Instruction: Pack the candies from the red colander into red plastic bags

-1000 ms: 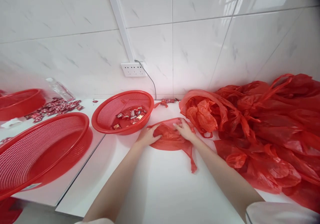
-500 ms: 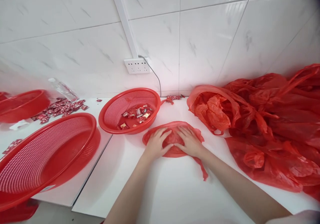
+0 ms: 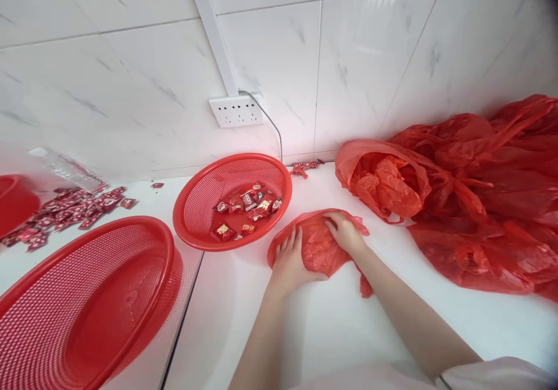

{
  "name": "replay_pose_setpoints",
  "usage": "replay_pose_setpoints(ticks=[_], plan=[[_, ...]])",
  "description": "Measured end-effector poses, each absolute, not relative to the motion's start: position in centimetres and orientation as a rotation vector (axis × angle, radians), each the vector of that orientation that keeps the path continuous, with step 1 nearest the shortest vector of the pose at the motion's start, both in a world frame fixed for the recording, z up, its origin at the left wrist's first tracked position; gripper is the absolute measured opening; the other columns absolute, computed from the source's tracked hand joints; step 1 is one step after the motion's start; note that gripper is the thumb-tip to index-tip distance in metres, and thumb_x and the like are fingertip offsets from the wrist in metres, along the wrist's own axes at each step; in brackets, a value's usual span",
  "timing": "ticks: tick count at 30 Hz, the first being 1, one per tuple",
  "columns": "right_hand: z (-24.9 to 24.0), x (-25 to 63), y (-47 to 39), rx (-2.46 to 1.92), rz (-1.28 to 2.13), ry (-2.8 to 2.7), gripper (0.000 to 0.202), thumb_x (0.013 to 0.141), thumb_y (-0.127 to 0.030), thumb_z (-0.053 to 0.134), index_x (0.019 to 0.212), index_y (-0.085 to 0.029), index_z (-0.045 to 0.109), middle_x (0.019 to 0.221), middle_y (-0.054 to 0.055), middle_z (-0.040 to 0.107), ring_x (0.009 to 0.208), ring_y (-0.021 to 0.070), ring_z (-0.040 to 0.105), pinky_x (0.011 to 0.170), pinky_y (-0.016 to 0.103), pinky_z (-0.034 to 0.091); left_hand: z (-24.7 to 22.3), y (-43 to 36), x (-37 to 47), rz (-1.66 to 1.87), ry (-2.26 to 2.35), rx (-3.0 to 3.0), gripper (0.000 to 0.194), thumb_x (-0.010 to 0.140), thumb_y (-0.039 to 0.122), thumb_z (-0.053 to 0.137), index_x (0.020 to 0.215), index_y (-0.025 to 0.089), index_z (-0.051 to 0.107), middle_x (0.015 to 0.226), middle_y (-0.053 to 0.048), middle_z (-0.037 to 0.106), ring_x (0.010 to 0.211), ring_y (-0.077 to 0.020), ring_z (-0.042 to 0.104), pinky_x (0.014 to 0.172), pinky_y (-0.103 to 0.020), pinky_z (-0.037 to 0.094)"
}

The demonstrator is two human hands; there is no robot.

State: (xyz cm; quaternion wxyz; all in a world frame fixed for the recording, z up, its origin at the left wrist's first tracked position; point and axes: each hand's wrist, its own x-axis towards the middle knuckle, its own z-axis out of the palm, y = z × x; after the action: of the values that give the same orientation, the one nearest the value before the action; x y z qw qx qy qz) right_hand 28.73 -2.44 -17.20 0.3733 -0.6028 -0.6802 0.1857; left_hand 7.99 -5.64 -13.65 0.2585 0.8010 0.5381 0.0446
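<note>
A thin red plastic bag (image 3: 320, 250) lies crumpled and flattened on the white table in front of me. My left hand (image 3: 291, 265) rests on its left side, fingers extended and thumb stretched along the near edge. At the bag's upper right, my right hand (image 3: 346, 234) has its fingers bent together on the plastic, gripping a part of it. A strip of the bag trails toward me below the right wrist. Close by on the left is a red mesh basket (image 3: 196, 207) holding several small red-wrapped packets (image 3: 250, 200).
A larger red basket (image 3: 163, 250) stands at the left. Behind it are a pile of red packets (image 3: 82, 207) and a clear bottle (image 3: 65, 166). Red plastic bags (image 3: 471, 198) heap up on the right. A cable (image 3: 274, 125) hangs from the wall socket (image 3: 235, 112).
My hands have moved apart: the left toward the bag's left edge, the right to its upper right with fingers now curled. The view has shifted a little.
</note>
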Motion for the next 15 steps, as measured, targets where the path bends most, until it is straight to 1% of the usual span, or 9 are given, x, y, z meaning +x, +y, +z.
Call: replay_pose_setpoints(ticks=[2, 3, 5, 7, 8, 9, 11, 13, 15], plan=[[-17.2, 29.4, -2.1, -1.563, 0.462, -1.696, 0.025, 0.091, -0.025, 0.042, 0.102, -0.021, 0.063, 0.103, 0.009, 0.068, 0.099, 0.0236, 0.063, 0.094, 0.046, 0.050, -13.4, -5.8, 7.7, 0.077, 1.445, 2.153, 0.141, 0.046, 0.072, 0.075, 0.155, 0.016, 0.005, 0.161, -0.014, 0.008, 0.147, -0.0380, 0.012, 0.116, -0.053, 0.019], [-17.1, 29.5, -2.1, -1.552, 0.455, -1.694, 0.023, 0.091, -0.026, 0.042, 0.099, -0.021, 0.063, 0.100, 0.009, 0.067, 0.096, 0.0235, 0.063, 0.092, 0.045, 0.051, -13.2, -5.9, 7.7, 0.068, 1.443, 2.153, 0.137, 0.049, 0.073, 0.073, 0.155, 0.016, 0.005, 0.161, -0.015, 0.008, 0.147, -0.0382, 0.013, 0.116, -0.053, 0.019], [-17.1, 29.5, -2.2, -1.508, 0.440, -1.702, 0.022, 0.092, -0.027, 0.043, 0.097, -0.021, 0.063, 0.099, 0.009, 0.066, 0.094, 0.0234, 0.064, 0.090, 0.045, 0.052, -13.1, -6.2, 7.7, 0.088, 1.449, 2.158, 0.116, 0.067, 0.075, 0.058, 0.155, 0.016, 0.009, 0.161, -0.015, 0.011, 0.147, -0.0364, 0.015, 0.116, -0.054, 0.019], [-16.9, 29.3, -2.5, -1.466, 0.411, -1.715, 0.023, 0.093, -0.028, 0.042, 0.101, -0.021, 0.063, 0.100, 0.009, 0.066, 0.095, 0.0237, 0.064, 0.089, 0.044, 0.053, -13.3, -6.4, 8.0, 0.147, 1.489, 2.174, 0.086, 0.087, 0.066, 0.037, 0.154, 0.016, 0.015, 0.160, -0.014, 0.016, 0.146, -0.0328, 0.019, 0.115, -0.053, 0.020], [-16.7, 29.1, -2.8, -1.437, 0.387, -1.725, 0.024, 0.094, -0.028, 0.041, 0.104, -0.022, 0.063, 0.102, 0.009, 0.067, 0.097, 0.0238, 0.065, 0.089, 0.044, 0.053, -13.4, -6.5, 8.2, 0.174, 1.515, 2.190, 0.076, 0.092, 0.060, 0.029, 0.153, 0.016, 0.019, 0.160, -0.013, 0.018, 0.146, -0.0315, 0.021, 0.115, -0.052, 0.021], [-16.5, 28.9, -3.2, -1.395, 0.357, -1.752, 0.026, 0.095, -0.028, 0.040, 0.107, -0.023, 0.063, 0.104, 0.009, 0.067, 0.099, 0.0237, 0.064, 0.091, 0.044, 0.053, -13.6, -6.5, 8.4, 0.195, 1.540, 2.210, 0.071, 0.094, 0.056, 0.027, 0.152, 0.016, 0.022, 0.159, -0.013, 0.020, 0.146, -0.0309, 0.022, 0.115, -0.052, 0.022], [-16.0, 28.5, -4.0, -1.284, 0.298, -1.889, 0.029, 0.096, -0.028, 0.040, 0.114, -0.024, 0.063, 0.111, 0.010, 0.068, 0.107, 0.0240, 0.063, 0.098, 0.045, 0.049, -13.9, -6.5, 8.8, 0.210, 1.574, 2.243, 0.074, 0.091, 0.056, 0.036, 0.151, 0.016, 0.025, 0.158, -0.014, 0.023, 0.145, -0.0322, 0.025, 0.115, -0.052, 0.023], [-15.5, 28.2, -4.6, -1.196, 0.282, -2.084, 0.032, 0.094, -0.034, 0.047, 0.121, -0.023, 0.062, 0.121, 0.010, 0.066, 0.117, 0.0267, 0.058, 0.108, 0.051, 0.040, -14.1, -6.4, 9.0, 0.206, 1.586, 2.250, 0.088, 0.081, 0.059, 0.053, 0.151, 0.015, 0.024, 0.158, -0.016, 0.023, 0.144, -0.0347, 0.025, 0.114, -0.053, 0.024], [-15.4, 27.9, -4.9, -1.173, 0.350, -2.228, 0.045, 0.092, -0.042, 0.053, 0.131, -0.021, 0.057, 0.133, 0.011, 0.060, 0.129, 0.0303, 0.049, 0.113, 0.056, 0.031, -14.3, -6.3, 9.0, 0.218, 1.584, 2.254, 0.101, 0.072, 0.060, 0.064, 0.152, 0.016, 0.021, 0.158, -0.017, 0.022, 0.144, -0.0357, 0.025, 0.114, -0.053, 0.024]])
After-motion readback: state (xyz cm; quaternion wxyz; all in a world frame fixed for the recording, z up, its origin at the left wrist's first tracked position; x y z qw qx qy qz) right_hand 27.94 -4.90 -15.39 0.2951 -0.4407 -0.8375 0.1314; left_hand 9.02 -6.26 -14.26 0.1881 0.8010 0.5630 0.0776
